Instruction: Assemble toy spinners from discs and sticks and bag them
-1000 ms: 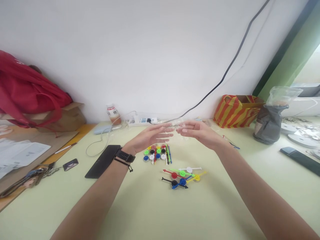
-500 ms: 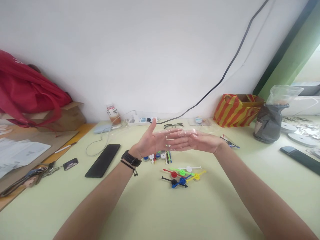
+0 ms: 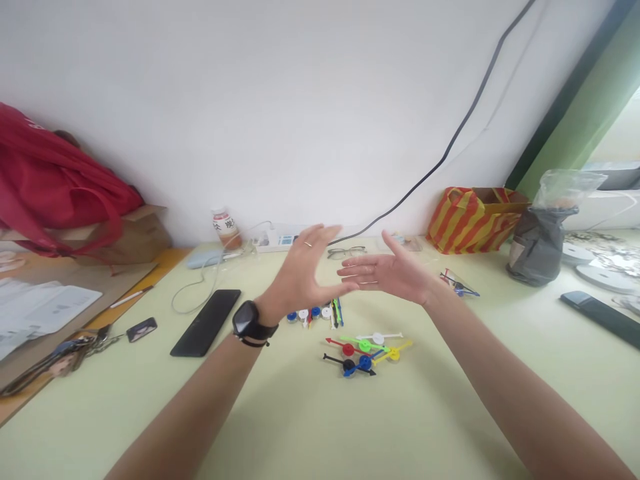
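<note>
My left hand (image 3: 305, 272), wearing a black watch and a ring, is raised above the table with its fingers and thumb apart. Facing it, my right hand (image 3: 393, 275) has its palm turned inward, fingers stretched and thumb up. I see nothing held in either hand. Below them lies a loose group of arrow spinners, among them a red spinner (image 3: 348, 349), a blue spinner (image 3: 365, 362) and a yellow spinner (image 3: 394, 354). Behind this group, near my left wrist, sit several small round bases (image 3: 303, 315) and more arrows (image 3: 338, 312), partly hidden by my left hand.
A black phone (image 3: 206, 323) lies left of my left forearm. Glasses (image 3: 347, 252) and a power strip (image 3: 275, 244) are by the wall. A bagged spinner set (image 3: 459, 285) and a striped bag (image 3: 473, 220) stand to the right; a bottle (image 3: 227, 229) stands back left.
My hands were overlapping flat with a shiny clear film around the fingers. Now they have separated, my left hand has turned and curved, and my right thumb has lifted.
</note>
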{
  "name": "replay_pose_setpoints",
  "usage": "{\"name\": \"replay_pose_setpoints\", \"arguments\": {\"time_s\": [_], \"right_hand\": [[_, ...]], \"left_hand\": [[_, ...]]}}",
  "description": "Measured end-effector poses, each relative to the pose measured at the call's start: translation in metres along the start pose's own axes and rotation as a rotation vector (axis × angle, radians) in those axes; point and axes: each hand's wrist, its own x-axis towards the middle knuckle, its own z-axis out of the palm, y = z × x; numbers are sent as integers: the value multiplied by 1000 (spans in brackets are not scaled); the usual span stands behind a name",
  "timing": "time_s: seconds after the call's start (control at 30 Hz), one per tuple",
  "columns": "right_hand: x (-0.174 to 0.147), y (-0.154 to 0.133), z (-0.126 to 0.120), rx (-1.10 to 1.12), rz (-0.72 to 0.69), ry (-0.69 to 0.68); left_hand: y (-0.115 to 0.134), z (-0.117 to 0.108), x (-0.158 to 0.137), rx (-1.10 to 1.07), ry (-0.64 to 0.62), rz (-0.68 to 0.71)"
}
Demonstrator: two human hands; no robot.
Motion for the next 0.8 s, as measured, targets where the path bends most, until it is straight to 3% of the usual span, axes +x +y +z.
{"name": "replay_pose_setpoints", "arguments": {"time_s": [0.13, 0.27, 0.43, 0.5, 0.57, 0.67, 0.73, 0.8], "right_hand": [[5, 8, 9, 83, 9, -33], [6, 8, 16, 80, 14, 9], [-3, -6, 16, -93, -38, -13], [-10, -14, 13, -212, -101, 65], [-17, -20, 6, -383, -186, 227], [-26, -23, -9, -786, -202, 349], [-28, -18, -19, -1011, -64, 184], [-24, -7, -26, -1080, 126, -32]], "left_hand": [[18, 19, -3, 224, -166, 179], [20, 32, -6, 350, -196, 208], [8, 28, -7, 392, -163, 92], [-3, 24, -8, 366, -168, 33], [-18, 19, -10, 305, -195, -29], [-43, 12, -14, 181, -259, -194], [-56, 7, -17, 67, -329, -290], [-64, 3, -18, -52, -359, -329]]}}
